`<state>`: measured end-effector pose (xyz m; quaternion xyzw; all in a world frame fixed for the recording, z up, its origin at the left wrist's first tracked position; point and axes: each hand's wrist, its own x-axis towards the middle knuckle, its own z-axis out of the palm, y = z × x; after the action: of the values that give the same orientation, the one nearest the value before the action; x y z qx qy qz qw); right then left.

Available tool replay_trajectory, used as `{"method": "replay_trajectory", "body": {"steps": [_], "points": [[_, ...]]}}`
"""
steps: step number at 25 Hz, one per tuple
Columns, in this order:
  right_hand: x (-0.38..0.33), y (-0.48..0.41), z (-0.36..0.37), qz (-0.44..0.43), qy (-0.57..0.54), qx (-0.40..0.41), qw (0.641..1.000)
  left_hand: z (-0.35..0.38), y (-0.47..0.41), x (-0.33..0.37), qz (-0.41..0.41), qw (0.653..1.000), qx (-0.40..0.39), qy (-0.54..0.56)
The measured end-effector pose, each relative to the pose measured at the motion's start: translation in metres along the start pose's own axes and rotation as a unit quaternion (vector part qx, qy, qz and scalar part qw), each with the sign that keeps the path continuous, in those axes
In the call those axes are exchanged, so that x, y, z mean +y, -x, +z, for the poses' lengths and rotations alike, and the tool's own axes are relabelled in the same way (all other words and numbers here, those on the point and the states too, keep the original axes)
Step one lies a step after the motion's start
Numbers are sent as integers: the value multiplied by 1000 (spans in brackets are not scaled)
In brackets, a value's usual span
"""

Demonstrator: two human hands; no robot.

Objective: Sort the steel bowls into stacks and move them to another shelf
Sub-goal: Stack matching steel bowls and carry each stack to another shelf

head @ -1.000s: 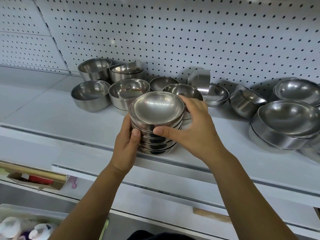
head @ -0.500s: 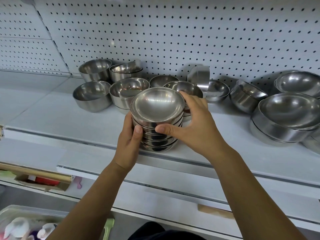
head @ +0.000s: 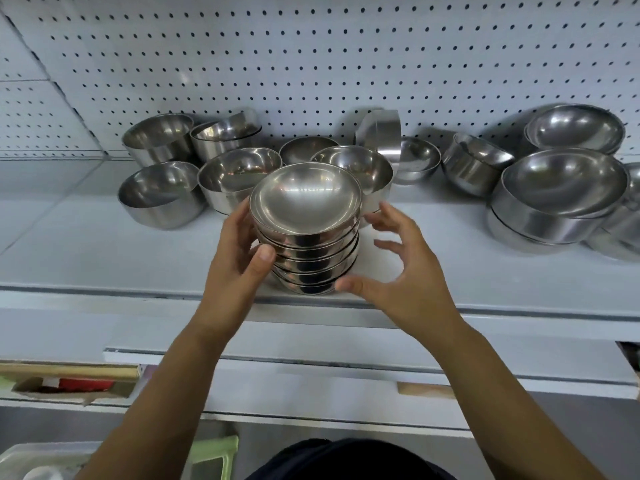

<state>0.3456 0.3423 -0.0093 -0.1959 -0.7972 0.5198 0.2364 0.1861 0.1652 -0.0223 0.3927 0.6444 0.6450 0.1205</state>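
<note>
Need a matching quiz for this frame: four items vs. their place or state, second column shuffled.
1. stack of shallow steel bowls
2. left hand
3. right hand
4. steel bowl against the white pegboard

A. fingers spread, loose
B. tipped on its edge
C. upright at the front of the white shelf
D. wraps the stack, thumb on its side

Pairs: 1-C, 2-D, 3-A, 4-B

The stack (head: 306, 237) and the bowls (head: 162, 195) behind it are all mirror-bright silver steel with dark reflections. The pegboard (head: 311, 64) is white, dotted with even rows of small dark holes. The shelf (head: 104, 251) is plain pale grey-white. Lower down, a brown box (head: 45, 391) shows something red, and a stool (head: 214, 452) is light green
</note>
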Motion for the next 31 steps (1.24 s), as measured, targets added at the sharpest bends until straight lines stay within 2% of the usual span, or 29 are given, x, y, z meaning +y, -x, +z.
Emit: {"method": "replay_trajectory", "body": {"steps": [4, 7, 19, 25, 31], "points": [[10, 7, 15, 53, 30, -61, 996, -26, -13, 11, -34, 996, -75, -18], [10, 1, 30, 58, 26, -64, 996, -32, -27, 16, -30, 993, -110, -21], [0, 27, 45, 77, -26, 67, 994, -40, -38, 13, -63, 985, -153, 54], [-13, 75, 40, 93, -3, 152, 984, -16, -39, 21, -52, 962, -250, 98], [-19, 144, 7, 110, 1, 274, 955, 58, -29, 38, -34, 926, -354, 126]]}}
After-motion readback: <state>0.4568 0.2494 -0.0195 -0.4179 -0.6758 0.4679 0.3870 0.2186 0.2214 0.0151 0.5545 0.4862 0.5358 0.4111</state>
